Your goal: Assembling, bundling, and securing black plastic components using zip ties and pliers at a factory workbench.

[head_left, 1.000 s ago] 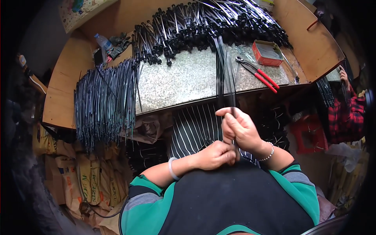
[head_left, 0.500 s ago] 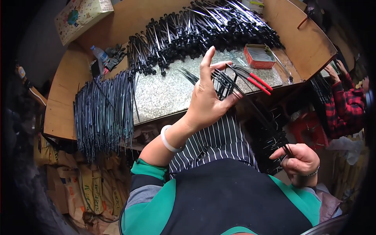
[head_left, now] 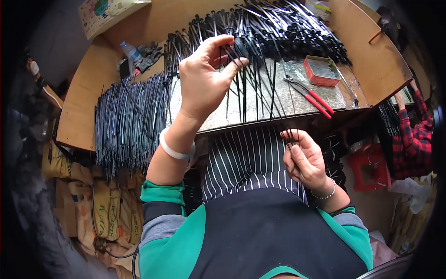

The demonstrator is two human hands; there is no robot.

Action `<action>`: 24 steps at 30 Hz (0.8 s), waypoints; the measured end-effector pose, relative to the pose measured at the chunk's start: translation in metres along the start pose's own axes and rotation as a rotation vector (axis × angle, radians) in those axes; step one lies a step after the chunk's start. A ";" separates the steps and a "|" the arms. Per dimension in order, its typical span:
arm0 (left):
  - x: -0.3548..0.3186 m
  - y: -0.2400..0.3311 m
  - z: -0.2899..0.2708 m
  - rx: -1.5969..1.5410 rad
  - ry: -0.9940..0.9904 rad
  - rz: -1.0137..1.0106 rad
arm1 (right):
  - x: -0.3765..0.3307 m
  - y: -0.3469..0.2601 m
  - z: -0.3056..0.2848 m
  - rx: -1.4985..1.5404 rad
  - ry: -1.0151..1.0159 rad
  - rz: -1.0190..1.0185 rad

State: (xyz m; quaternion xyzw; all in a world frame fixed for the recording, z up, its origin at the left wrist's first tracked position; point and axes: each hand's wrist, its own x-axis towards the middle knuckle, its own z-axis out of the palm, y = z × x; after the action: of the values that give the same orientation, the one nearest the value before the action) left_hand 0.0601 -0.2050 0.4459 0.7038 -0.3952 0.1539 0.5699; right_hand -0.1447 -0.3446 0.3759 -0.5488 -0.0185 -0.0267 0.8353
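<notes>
My left hand is raised over the table, its thumb and fingers closed round the upper ends of several thin black strips. The strips fan out loosely below it toward my lap. Lower and to the right, my right hand pinches the thin far ends of some strips between thumb and fingers. Red-handled pliers lie on the speckled tabletop, apart from both hands. Behind my left hand spreads a heap of silver rods with black ends.
A dense bundle of dark strips hangs over the table's left edge. A red tin of thin pieces stands beyond the pliers. A bottle and dark gloves lie back left. On the right sits a person in a checked sleeve, by a red stool.
My left hand has moved up and left, lifting the strips over the table. My right hand has come up and left from the lower right, closer to the left hand.
</notes>
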 end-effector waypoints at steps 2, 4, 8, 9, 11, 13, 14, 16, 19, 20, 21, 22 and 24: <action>0.002 -0.006 -0.005 -0.008 0.091 0.045 | 0.007 0.002 0.003 0.043 0.011 0.003; 0.003 -0.005 -0.010 0.044 0.050 0.010 | 0.012 0.004 0.005 0.056 0.016 0.000; 0.006 -0.012 -0.014 0.120 -0.030 0.018 | 0.016 0.010 0.011 -0.046 -0.074 -0.028; 0.005 -0.013 -0.014 0.122 -0.030 0.023 | 0.016 0.011 0.011 -0.047 -0.075 -0.033; 0.001 -0.012 -0.011 0.004 0.067 -0.006 | 0.015 0.012 0.012 -0.039 -0.076 -0.041; 0.002 -0.017 -0.010 -0.026 0.118 0.036 | 0.016 0.014 0.012 -0.011 -0.071 -0.056; 0.002 -0.016 -0.011 -0.017 0.119 0.031 | 0.017 0.014 0.012 -0.011 -0.072 -0.061; 0.001 -0.016 -0.012 0.002 0.120 0.014 | 0.018 0.015 0.012 0.001 -0.084 -0.070; 0.004 -0.018 -0.012 -0.147 0.104 -0.012 | 0.020 0.013 0.011 0.005 -0.086 -0.061; 0.004 -0.019 -0.013 -0.220 0.099 -0.028 | 0.020 0.013 0.012 0.004 -0.084 -0.045; 0.003 -0.019 -0.015 -0.215 0.103 -0.028 | 0.022 0.012 0.012 0.002 -0.083 -0.029; 0.003 -0.020 -0.017 -0.253 0.066 -0.038 | 0.023 0.011 0.012 0.004 -0.091 -0.027; 0.001 -0.021 -0.022 -0.323 -0.003 -0.060 | 0.024 0.011 0.010 -0.037 -0.108 -0.016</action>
State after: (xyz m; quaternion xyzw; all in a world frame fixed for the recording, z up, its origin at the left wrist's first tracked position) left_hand 0.0811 -0.1841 0.4393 0.6147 -0.3942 0.0701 0.6795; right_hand -0.1203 -0.3316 0.3718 -0.5646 -0.0675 -0.0038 0.8226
